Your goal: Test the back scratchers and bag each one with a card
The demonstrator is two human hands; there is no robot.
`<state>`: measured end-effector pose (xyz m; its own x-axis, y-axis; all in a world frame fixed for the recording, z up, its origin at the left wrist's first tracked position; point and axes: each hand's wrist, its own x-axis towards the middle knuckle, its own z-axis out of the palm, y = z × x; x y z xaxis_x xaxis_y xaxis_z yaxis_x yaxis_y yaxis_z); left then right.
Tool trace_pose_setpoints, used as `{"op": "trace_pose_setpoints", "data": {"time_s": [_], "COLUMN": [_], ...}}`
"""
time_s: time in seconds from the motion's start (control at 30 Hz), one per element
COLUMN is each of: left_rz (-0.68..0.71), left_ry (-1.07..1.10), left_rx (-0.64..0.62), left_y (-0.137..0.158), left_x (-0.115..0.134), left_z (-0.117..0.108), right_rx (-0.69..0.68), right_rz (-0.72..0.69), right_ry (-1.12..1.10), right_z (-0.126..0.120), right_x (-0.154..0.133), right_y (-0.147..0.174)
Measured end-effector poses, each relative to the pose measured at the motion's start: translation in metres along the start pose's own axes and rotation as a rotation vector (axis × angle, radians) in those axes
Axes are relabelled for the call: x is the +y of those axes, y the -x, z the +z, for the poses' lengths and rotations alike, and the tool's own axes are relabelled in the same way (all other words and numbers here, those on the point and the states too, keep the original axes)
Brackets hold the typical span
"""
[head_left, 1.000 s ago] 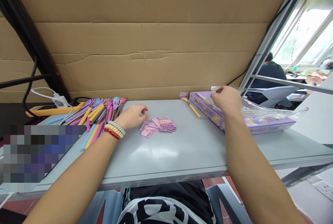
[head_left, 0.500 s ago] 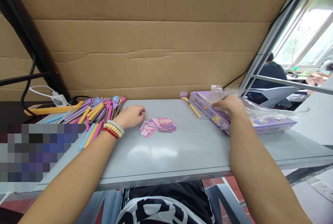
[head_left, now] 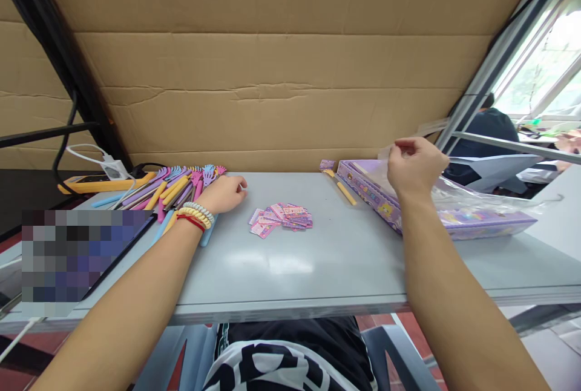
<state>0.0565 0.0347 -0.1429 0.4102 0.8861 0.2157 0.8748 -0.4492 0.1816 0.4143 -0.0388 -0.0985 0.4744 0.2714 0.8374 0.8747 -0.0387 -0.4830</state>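
My left hand [head_left: 224, 193], with beaded bracelets and a red cord at the wrist, lies palm down at the right edge of a pile of colourful sticks [head_left: 179, 187] with small hand-shaped ends. Its fingers are loosely bent and appear to hold nothing. A blue stick end [head_left: 208, 235] shows beside the wrist. My right hand [head_left: 416, 164] is closed above a purple printed box [head_left: 370, 194], pinching a clear plastic bag [head_left: 476, 196]. Between the hands, small pink printed cards [head_left: 284, 218] lie in a spread heap on the grey table [head_left: 272, 282].
A yellow-handled stick with a purple tag [head_left: 341, 188] lies left of the box. At the left are a white charger [head_left: 113, 168] with cables and a blurred-out screen. A cardboard wall [head_left: 281, 118] closes off the back. Beyond the metal frame at right, another person [head_left: 488, 131] sits.
My right hand has risen from the box, lifting part of the plastic bag. My left hand has shifted slightly back towards the sticks, and a blue stick end now shows beside its wrist.
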Motion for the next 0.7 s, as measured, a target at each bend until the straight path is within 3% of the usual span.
{"op": "trace_pose_setpoints", "data": {"time_s": [0.13,0.27,0.37,0.47,0.6,0.7], "left_rz": [-0.027,-0.035,-0.055,-0.076,-0.085,-0.069], "left_ry": [0.004,-0.026,-0.057,-0.074,-0.077,-0.06], "left_rx": [0.014,-0.017,-0.036,-0.055,-0.072,-0.059], "left_y": [-0.001,-0.002,-0.002,-0.001,0.0,-0.001], "left_x": [-0.004,-0.005,-0.006,-0.006,-0.006,-0.015], "left_z": [0.0,0.002,0.001,-0.001,-0.005,-0.011], "right_rx": [0.006,-0.262,-0.624,-0.932,-1.09,-1.168], "right_rz": [-0.269,-0.366,-0.285,-0.134,0.013,0.003], "right_ry": [-0.24,-0.435,-0.38,-0.145,0.11,0.237], "right_z": [0.008,0.013,0.015,0.016,0.021,0.027], "right_x": [-0.029,-0.052,-0.059,-0.056,-0.046,-0.036], "right_y": [0.024,0.05,0.057,0.055,0.048,0.046]}}
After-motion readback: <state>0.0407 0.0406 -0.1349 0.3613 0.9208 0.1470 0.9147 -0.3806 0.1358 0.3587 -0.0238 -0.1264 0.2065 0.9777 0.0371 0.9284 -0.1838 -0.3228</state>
